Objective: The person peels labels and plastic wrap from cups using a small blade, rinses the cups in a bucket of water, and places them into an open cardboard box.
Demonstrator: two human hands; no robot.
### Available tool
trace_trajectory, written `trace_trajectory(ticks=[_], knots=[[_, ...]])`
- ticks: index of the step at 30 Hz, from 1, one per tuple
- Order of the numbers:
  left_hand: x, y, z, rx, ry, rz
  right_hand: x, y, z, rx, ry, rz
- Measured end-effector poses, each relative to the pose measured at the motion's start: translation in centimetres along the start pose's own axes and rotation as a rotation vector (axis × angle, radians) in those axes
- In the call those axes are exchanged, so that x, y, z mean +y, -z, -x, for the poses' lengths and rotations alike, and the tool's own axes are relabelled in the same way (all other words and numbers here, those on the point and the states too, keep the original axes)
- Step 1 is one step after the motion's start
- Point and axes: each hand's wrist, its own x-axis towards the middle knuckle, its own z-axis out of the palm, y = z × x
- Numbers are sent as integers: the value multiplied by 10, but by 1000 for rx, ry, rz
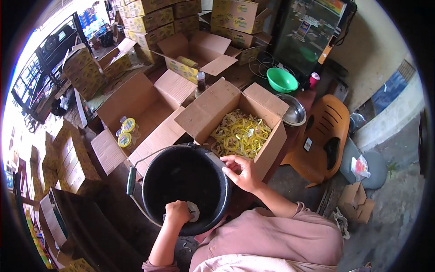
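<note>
A large black bucket (225, 195) with a wire handle and a green grip stands in front of me, tilted so its dark inside faces up. My left hand (178, 212) reaches into it, a fist around a pale, round, cup-like thing (193, 211) that the fingers partly hide. At the bucket's right rim, my right hand (244, 172) has its thumb and curled fingers on the edge. Just beyond, an open cardboard box (206, 109) holds a heap of yellow and whitish strips (242, 133). The bucket's contents are too dark to make out.
Another open box (131, 102) at left contains several yellow-lidded cups (128, 124). A green bowl (282, 80), a metal bowl (293, 110) and a dark-filled bottle (200, 81) stand farther back. An orange chair (324, 136) with a phone is at right. Stacked cartons (149, 22) rise behind.
</note>
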Motion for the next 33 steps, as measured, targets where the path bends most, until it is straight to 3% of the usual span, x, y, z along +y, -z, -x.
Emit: trace_trajectory(ticks=[2, 3, 6, 7, 10, 13, 16, 17, 21, 24, 25, 28, 32, 33], knots=[[2, -6, 0, 172, 7, 2, -2, -1, -2, 3, 1, -5], [-2, -7, 0, 62, -78, -29, -1, -1, -4, 5, 15, 0], [-4, 1, 6, 56, -96, 46, -1, -4, -4, -6, 38, 31], [-4, -9, 1, 198, -72, 17, -2, -4, -5, -21, 24, 23], [-4, -3, 3, -34, -79, 7, 0, -6, -4, -22, 55, 17], [2, -10, 1, 233, -21, -13, 1, -5, -3, -21, 61, 9], [3, 3, 9, -2, -44, 28, 0, -2, -1, -37, 28, -12], [2, -1, 8, 73, -46, 71, 0, -1, -1, -46, 21, -19], [1, -7, 4, -10, -51, 50, 1, 1, 0, -22, 37, -20], [9, -7, 5, 153, 24, 30, 1, 5, 4, -16, 62, -37], [11, -11, 4, 291, 28, 66, 1, 7, 6, -18, 59, -45], [15, 1, 10, -59, 47, 46, 5, 10, 11, -37, 47, -83], [18, -8, 5, 116, 73, 61, 2, 18, 13, -119, 73, -146], [19, -2, 7, 18, 103, 98, 2, 19, 13, -134, 60, -162]])
